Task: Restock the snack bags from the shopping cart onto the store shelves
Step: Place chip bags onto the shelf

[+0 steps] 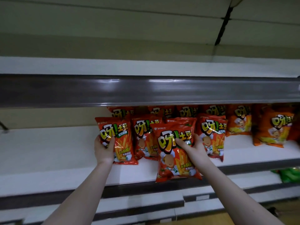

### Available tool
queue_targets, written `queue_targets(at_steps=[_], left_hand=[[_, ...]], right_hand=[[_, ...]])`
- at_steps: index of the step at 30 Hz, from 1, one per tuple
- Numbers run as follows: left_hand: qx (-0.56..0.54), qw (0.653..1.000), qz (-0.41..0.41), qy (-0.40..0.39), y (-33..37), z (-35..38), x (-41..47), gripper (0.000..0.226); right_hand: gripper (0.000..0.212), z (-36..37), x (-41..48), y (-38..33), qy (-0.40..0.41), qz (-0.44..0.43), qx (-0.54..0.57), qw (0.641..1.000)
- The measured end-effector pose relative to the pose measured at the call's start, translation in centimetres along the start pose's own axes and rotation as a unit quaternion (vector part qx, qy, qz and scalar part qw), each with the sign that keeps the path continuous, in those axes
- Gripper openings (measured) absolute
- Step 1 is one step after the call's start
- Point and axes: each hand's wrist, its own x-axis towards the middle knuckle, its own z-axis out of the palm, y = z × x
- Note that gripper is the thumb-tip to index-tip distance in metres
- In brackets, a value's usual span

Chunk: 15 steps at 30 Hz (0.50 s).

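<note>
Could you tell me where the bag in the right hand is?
Head view, centre: the bag is at the shelf's front edge, before the red bag row, in the right hand.

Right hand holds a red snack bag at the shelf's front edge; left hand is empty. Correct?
No. The head view shows the left hand gripping the leftmost red bag on that shelf; the right hand holds the front bag as stated.

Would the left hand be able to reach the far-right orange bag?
Probably not: the left hand grips a red bag, and the right hand, holding another, lies between it and the orange bag.
</note>
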Motion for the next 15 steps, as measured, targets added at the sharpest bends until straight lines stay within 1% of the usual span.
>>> queue_targets(at_steps=[2, 4, 5, 6, 7, 8, 9, 10, 11, 12, 14, 15], left_hand=[[0.042, 0.999, 0.008, 0.020, -0.1, -0.3, 0.1, 0.064], [0.069, 0.997, -0.005, 0.033, 0.0, -0.9, -0.1, 0.091], [0.063, 0.997, -0.006, 0.032, 0.0, -1.1, -0.3, 0.101], [0.048, 0.998, -0.010, 0.027, 0.2, -1.5, -0.6, 0.106], [0.029, 0.999, -0.010, 0.017, 0.4, -1.7, -0.9, 0.106], [0.013, 1.000, -0.012, 0.007, 0.8, -2.1, -1.3, 0.102], [0.003, 1.000, -0.011, -0.003, 1.0, -2.3, -1.6, 0.095], [-0.002, 1.000, -0.010, -0.004, 1.0, -2.7, -1.7, 0.088], [-0.003, 1.000, -0.004, -0.002, 0.9, -2.9, -1.7, 0.085], [-0.003, 1.000, 0.000, 0.000, 0.8, -3.1, -1.7, 0.088], [-0.009, 1.000, 0.013, -0.003, 0.9, -3.7, -2.2, 0.096], [-0.012, 1.000, 0.016, -0.009, 0.8, -3.8, -2.4, 0.094]], right_hand=[[0.066, 1.0, 0.1, -0.2, -0.002, 0.001, 0.003, 1.000], [0.081, 2.5, 0.2, -0.5, -0.003, -0.003, 0.002, 1.000], [0.087, 3.3, 0.1, -0.9, -0.007, -0.007, -0.002, 1.000], [0.088, 4.3, 0.2, -0.9, -0.021, -0.005, -0.004, 1.000], [0.082, 5.3, 0.1, -1.2, -0.035, -0.008, -0.003, 0.999], [0.071, 6.4, 0.0, -1.2, -0.050, -0.014, 0.001, 0.999], [0.059, 7.5, -0.2, -1.5, -0.060, -0.021, -0.005, 0.998], [0.054, 8.5, -0.2, -1.3, -0.067, -0.028, -0.012, 0.997], [0.055, 9.4, -0.2, -1.1, -0.065, -0.034, -0.021, 0.997], [0.057, 10.1, -0.2, -0.8, -0.064, -0.033, -0.022, 0.997], [0.051, 11.2, -0.3, -0.4, -0.072, -0.033, -0.012, 0.997], [0.048, 11.5, -0.3, -0.3, -0.073, -0.031, -0.005, 0.997]])
